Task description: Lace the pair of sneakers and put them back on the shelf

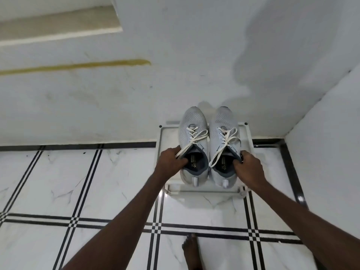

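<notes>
Both laced sneakers sit side by side on the white shelf [247, 133] by the wall. Left hand [171, 160] grips left sneaker [192, 123] collar; right hand [247, 166] grips right sneaker [224, 121] collar. Likely light, soft uppers; collars give firmest hold.

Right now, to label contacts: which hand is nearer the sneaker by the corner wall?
Right. The right hand grips that sneaker's collar; the left hand holds the other sneaker beside it.

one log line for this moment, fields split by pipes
left hand grips left sneaker collar | right hand grips right sneaker collar | both laced | on shelf
</notes>
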The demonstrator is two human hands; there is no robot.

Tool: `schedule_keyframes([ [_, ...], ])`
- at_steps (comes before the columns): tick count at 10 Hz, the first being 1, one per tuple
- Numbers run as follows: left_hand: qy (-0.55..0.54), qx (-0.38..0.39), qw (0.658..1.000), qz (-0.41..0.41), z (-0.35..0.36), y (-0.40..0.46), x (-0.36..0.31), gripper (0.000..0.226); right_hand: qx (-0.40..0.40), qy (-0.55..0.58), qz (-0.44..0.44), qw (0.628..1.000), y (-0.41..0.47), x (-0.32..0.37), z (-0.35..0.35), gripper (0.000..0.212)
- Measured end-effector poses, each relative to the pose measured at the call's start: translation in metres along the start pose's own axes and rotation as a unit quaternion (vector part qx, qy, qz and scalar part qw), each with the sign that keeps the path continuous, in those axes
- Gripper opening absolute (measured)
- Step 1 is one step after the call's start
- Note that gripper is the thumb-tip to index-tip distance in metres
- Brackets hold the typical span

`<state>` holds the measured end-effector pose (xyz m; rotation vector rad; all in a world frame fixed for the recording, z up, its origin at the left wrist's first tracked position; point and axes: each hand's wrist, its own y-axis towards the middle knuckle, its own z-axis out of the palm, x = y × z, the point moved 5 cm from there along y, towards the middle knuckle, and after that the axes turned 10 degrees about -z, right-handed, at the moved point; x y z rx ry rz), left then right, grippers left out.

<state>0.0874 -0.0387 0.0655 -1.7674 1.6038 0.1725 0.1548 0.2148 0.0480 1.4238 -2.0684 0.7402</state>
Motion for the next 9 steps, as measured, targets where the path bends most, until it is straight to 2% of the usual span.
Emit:
schedule_keyframes([
  [1, 0.020, 0.016, 1.000, -0.002, 0.019, 0.073, 0.017, 0.038, 0.005, -0.002, 0.016, 1.000, 0.053, -0.014, 0.044, 0.010],
  [3, 0.063, 0.057, 0.996, -0.023, 0.072, 0.153, 0.055, 0.054, 0.018, -0.004, 0.051, 0.999, 0.103, -0.057, 0.111, 0.006],
  [7, 0.076, 0.082, 0.992, -0.054, 0.109, 0.168, 0.083, 0.063, 0.043, -0.011, 0.038, 0.998, 0.115, -0.094, 0.141, 0.016],
  [8, 0.080, 0.095, 0.990, -0.068, 0.106, 0.165, 0.079, 0.062, 0.072, -0.009, 0.056, 0.996, 0.116, -0.090, 0.142, 0.023],
  [9, 0.068, 0.071, 0.992, -0.082, 0.095, 0.159, 0.066, 0.062, 0.083, -0.015, 0.066, 0.994, 0.119, -0.076, 0.133, 0.038],
])
